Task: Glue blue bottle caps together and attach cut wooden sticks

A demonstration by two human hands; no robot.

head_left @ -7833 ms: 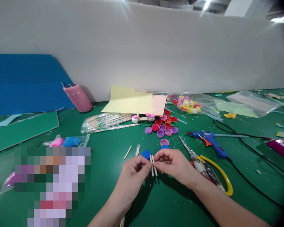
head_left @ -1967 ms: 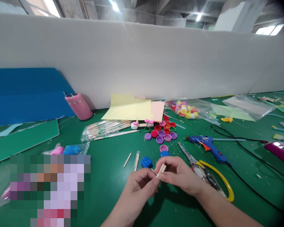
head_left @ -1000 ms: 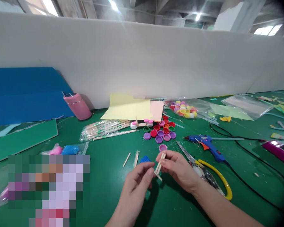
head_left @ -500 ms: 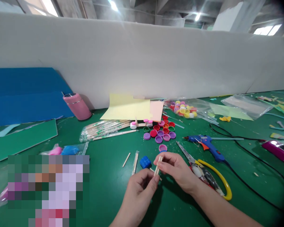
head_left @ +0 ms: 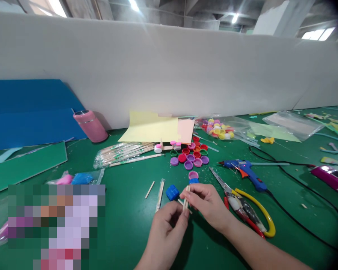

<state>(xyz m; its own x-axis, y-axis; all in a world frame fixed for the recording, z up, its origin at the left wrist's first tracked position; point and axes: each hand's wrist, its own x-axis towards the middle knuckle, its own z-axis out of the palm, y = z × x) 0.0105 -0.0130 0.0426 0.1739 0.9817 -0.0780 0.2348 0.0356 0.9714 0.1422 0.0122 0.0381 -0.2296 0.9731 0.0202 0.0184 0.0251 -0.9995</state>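
Note:
Two short wooden sticks [head_left: 186, 199] stand side by side, pinched between my hands. My left hand [head_left: 169, 228] grips their lower end between thumb and fingers. Near their upper end, my right hand [head_left: 207, 204] is closed on them. Behind my fingers another short stick lies on the table, partly hidden. Just beyond my hands are blue bottle caps [head_left: 172, 192] pressed together and a pink-purple cap [head_left: 193, 175]. To the left lie a single short stick [head_left: 150, 189] and wrapped chopsticks [head_left: 160, 195].
Scissors [head_left: 224, 183] and yellow-handled pliers [head_left: 257, 206] lie right of my hands, with a blue glue gun [head_left: 248, 174] and its cord behind. Farther back are several coloured caps [head_left: 197, 162], bagged chopsticks [head_left: 124, 153], yellow paper [head_left: 152, 127] and a pink cup [head_left: 90, 125].
My right hand has shifted slightly left and down along the sticks. The pair of sticks stands a little more upright. The view has moved slightly.

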